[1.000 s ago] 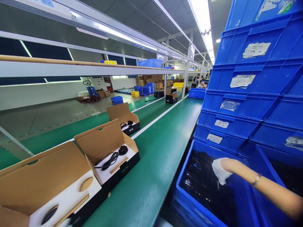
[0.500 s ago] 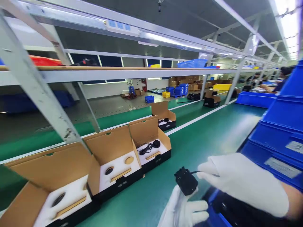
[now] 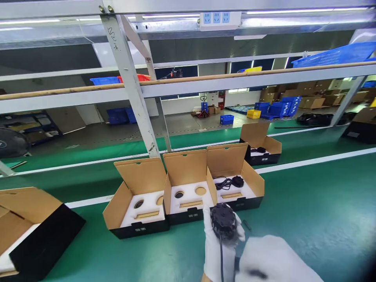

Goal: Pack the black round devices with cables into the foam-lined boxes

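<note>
My left hand [image 3: 219, 246], in a white glove, holds a black, round, knobbed device [image 3: 223, 221] with its fingers around the underside. From the device a thin black cable [image 3: 221, 256] hangs down along the wrist and out of view. To the right, my white-gloved right hand [image 3: 273, 260] is smeared by motion and its fingers cannot be made out; a dark blurred thing shows at its lower side. Just beyond the device stands an open carton [image 3: 188, 216] whose white foam has two round recesses and a cardboard strip. A similar device with coiled cable [image 3: 237, 181] lies in the carton [image 3: 258, 201] beside it.
Another open carton [image 3: 143, 231] adjoins on the left, and one more black carton [image 3: 49, 235] sits at far left. Farther back is an open carton [image 3: 266, 158]. A small dark piece [image 3: 246, 225] lies on the green bench [image 3: 311, 203]. A metal upright [image 3: 136, 98] rises behind the cartons.
My view has swung left. The device has turned in my left hand and is now near the middle carton's front. My right hand, which pinched the cable before, is now lower and blurred.
</note>
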`<action>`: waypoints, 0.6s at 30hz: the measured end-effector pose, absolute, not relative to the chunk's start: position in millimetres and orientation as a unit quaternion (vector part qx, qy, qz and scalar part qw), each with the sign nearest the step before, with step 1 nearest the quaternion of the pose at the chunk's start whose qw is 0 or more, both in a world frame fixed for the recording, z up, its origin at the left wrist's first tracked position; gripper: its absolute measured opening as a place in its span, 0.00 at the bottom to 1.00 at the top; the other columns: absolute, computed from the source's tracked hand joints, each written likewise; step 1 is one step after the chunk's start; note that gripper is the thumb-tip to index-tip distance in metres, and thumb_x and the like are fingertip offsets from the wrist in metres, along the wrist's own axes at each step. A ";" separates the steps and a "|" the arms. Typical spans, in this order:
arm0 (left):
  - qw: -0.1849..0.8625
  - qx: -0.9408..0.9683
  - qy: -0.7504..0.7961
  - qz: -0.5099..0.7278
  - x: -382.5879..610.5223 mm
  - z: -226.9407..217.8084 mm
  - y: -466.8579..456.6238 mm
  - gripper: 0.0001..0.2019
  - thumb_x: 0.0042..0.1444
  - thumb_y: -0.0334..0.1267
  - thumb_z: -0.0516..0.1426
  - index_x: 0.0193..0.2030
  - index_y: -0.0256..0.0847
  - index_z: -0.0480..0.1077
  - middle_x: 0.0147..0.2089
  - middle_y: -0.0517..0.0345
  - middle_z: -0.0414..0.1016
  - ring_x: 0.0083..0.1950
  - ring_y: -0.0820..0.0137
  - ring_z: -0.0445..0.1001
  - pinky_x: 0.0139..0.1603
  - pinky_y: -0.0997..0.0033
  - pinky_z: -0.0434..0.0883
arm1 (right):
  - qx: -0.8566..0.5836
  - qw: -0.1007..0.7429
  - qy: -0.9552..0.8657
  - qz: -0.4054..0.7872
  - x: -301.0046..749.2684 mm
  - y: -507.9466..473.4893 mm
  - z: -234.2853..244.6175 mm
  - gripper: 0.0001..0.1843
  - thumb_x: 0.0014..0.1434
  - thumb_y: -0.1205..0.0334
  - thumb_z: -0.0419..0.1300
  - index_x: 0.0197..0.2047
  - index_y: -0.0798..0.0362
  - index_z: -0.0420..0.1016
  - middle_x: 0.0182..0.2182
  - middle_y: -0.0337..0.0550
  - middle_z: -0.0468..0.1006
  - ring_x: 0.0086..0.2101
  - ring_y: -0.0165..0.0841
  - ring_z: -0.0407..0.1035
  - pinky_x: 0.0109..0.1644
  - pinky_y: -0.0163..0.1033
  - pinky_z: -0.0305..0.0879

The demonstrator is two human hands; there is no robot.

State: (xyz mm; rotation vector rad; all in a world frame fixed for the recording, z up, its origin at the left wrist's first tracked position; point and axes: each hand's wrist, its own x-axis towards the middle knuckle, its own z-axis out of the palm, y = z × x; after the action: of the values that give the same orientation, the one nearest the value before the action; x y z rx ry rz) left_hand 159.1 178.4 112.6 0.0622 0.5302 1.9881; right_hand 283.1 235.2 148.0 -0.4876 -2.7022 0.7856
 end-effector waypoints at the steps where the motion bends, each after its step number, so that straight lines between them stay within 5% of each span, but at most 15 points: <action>1: 0.533 0.023 0.237 0.812 158.6 111.9 179.0 0.35 0.48 0.75 0.60 0.34 0.38 0.74 0.27 0.54 0.73 0.23 0.72 0.66 0.24 0.73 0.63 | -0.207 0.154 -0.910 0.326 278.5 242.2 152.5 0.26 0.59 0.34 0.58 0.21 0.44 0.71 0.22 0.38 0.75 0.25 0.34 0.68 0.30 0.39 0.64; 5: 0.601 0.038 0.319 0.732 161.5 107.5 174.4 0.47 0.45 0.85 0.46 0.28 0.33 0.74 0.16 0.54 0.64 0.16 0.75 0.57 0.18 0.74 0.52 | -0.317 0.213 -0.801 0.462 258.1 266.2 158.1 0.27 0.59 0.30 0.54 0.30 0.46 0.70 0.27 0.38 0.75 0.30 0.35 0.70 0.36 0.39 0.68; 7: 0.602 0.059 0.324 0.728 164.4 105.9 170.0 0.50 0.47 0.84 0.44 0.34 0.30 0.76 0.16 0.56 0.62 0.17 0.75 0.58 0.18 0.76 0.52 | -0.302 0.187 -0.783 0.510 249.1 270.0 154.8 0.25 0.57 0.31 0.58 0.33 0.46 0.68 0.28 0.37 0.74 0.31 0.35 0.69 0.36 0.38 0.68; 10: 0.577 0.047 0.302 0.758 167.9 102.2 165.5 0.42 0.53 0.77 0.51 0.48 0.36 0.75 0.23 0.55 0.71 0.20 0.76 0.61 0.21 0.77 0.56 | -0.283 0.155 -0.781 0.534 241.9 267.8 152.4 0.24 0.57 0.35 0.59 0.32 0.48 0.66 0.28 0.37 0.71 0.31 0.34 0.68 0.36 0.38 0.67; 14: 0.520 0.000 0.253 0.816 170.4 97.4 164.3 0.27 0.54 0.66 0.62 0.45 0.44 0.74 0.48 0.49 0.78 0.40 0.66 0.77 0.32 0.75 0.69 | -0.270 0.153 -0.789 0.530 244.6 264.1 161.5 0.23 0.54 0.36 0.60 0.32 0.48 0.67 0.29 0.38 0.72 0.32 0.35 0.68 0.37 0.39 0.68; 18: 0.503 0.036 0.212 0.837 170.4 98.6 161.5 0.24 0.56 0.64 0.62 0.45 0.46 0.74 0.42 0.53 0.77 0.41 0.66 0.76 0.39 0.71 0.73 | -0.257 0.192 -0.775 0.545 258.0 264.8 166.8 0.26 0.56 0.33 0.58 0.40 0.47 0.73 0.38 0.43 0.79 0.39 0.39 0.74 0.44 0.42 0.74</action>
State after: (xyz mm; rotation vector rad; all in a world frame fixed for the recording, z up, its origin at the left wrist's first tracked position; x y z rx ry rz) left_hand 170.4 161.5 98.6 0.0872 0.5107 2.0210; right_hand 258.0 264.8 166.8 -0.7226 -2.1761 1.5294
